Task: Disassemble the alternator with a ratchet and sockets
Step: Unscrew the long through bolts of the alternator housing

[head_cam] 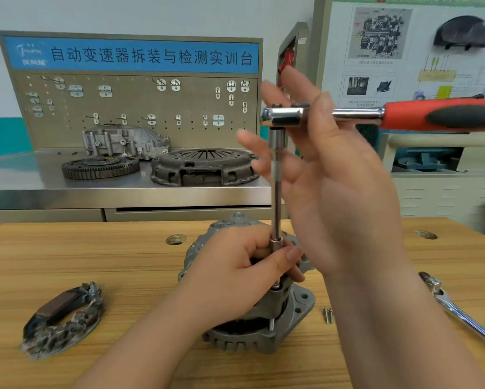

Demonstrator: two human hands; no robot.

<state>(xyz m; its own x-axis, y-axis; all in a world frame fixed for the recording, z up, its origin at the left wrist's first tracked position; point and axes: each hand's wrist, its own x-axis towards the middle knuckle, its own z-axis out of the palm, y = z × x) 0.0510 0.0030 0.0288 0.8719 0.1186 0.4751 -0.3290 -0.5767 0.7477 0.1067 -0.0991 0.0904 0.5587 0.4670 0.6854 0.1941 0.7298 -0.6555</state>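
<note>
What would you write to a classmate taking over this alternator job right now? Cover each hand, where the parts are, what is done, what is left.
Left hand grips the socket end of the extension bar on the alternator.
Right hand open, fingers straight against the red-handled ratchet on top.
Done: a rectifier-like part lies left; two screws lie right, near a chrome wrench.
Left: housing halves still joined; loosen the bolt under the socket.

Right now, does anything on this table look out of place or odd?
The ratchet perches on the extension the left hand pinches; the right hand is open beside its head, its red handle ungripped, so it might tip. Two loose bolts lie by the alternator.
</note>
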